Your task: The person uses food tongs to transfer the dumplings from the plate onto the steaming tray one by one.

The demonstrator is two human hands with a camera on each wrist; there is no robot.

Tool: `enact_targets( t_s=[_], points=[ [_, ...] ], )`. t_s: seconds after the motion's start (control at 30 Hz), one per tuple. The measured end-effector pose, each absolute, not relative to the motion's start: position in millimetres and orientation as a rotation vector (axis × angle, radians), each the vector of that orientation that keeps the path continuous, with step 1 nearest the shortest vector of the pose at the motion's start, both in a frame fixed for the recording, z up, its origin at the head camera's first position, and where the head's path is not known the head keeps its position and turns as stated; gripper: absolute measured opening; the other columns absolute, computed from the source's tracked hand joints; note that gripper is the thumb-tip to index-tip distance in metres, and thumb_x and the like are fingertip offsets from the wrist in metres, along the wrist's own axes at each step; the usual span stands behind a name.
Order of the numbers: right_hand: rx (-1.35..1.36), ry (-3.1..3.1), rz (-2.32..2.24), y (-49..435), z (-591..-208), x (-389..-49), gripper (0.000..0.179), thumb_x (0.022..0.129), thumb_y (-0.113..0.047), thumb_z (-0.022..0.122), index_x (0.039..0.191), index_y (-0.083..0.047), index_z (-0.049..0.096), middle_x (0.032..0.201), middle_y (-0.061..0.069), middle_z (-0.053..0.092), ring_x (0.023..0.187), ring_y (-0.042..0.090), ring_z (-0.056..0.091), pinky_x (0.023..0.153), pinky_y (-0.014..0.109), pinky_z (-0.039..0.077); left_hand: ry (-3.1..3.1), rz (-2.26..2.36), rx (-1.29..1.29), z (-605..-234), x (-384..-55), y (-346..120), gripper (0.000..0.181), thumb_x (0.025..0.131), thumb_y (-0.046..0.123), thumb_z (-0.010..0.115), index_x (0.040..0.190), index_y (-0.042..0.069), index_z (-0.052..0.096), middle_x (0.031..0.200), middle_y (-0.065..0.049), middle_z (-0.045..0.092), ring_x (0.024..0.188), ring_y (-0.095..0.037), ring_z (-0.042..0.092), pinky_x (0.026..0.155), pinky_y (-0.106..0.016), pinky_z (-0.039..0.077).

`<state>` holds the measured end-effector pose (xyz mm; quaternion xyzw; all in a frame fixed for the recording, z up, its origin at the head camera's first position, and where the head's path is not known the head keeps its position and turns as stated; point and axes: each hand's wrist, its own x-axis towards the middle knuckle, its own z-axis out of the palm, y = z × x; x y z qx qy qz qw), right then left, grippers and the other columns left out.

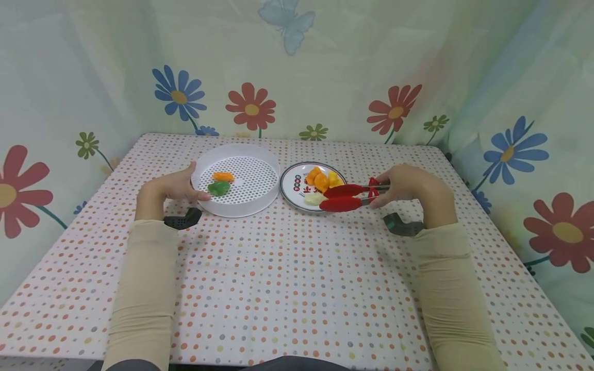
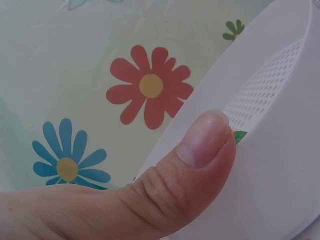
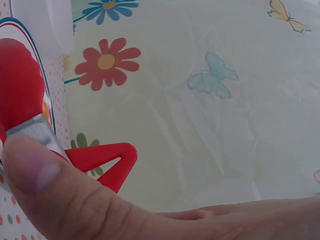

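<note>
On the left, a white round steamer basket (image 1: 266, 198) with a perforated floor holds an orange piece (image 1: 224, 176) and a green piece (image 1: 219, 188). Against its outer left side rests my left hand (image 1: 174, 185). The thumb lies spread from the fingers, along the outer wall in the left wrist view; the fingers are mostly hidden. My right hand (image 1: 406, 185) grips red-tipped tongs (image 1: 343, 204) with a red handle loop (image 3: 131, 155). The tongs' heads point left over a plate (image 1: 289, 193) bearing orange pieces (image 1: 321, 181), yellow pieces (image 1: 334, 179) and a pale piece (image 1: 314, 199).
The plate stands close to the basket's right side. A dotted cloth (image 1: 278, 288) covers the table. Behind and at both sides hangs a flower-printed curtain (image 1: 325, 67). Each wrist wears a dark device, one at the left wrist (image 1: 183, 220) and one at the right wrist (image 1: 402, 225).
</note>
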<state>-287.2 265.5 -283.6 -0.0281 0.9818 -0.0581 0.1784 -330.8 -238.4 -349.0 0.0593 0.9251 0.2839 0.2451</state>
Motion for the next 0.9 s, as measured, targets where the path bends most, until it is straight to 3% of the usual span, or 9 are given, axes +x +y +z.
enact_targets(
  t_s=[0.4,0.9],
  points=[
    [-0.159,2.835,-0.145,254,-294,-298,0.096,0.061,-0.057,0.082,0.138,-0.010,0.050,0.119,0.020,0.062,0.108,0.037,0.050,0.080,0.056,0.050,2.524,0.782,0.159,-349,-327,-246,0.128,0.077,0.051,0.073,0.146,0.007,-0.026,0.155,-0.026,-0.014,0.143,-0.048,-0.006,0.109,-0.070,0.006],
    [-0.185,2.807,-0.197,265,-306,-305,0.097,0.063,-0.054,0.082,0.140,-0.007,0.046,0.128,0.025,0.053,0.112,0.041,0.045,0.083,0.058,0.049,2.541,0.770,0.153,-352,-334,-235,0.123,0.079,0.048,0.072,0.148,0.008,-0.022,0.158,-0.022,-0.009,0.145,-0.044,-0.004,0.111,-0.067,0.007]
  ],
)
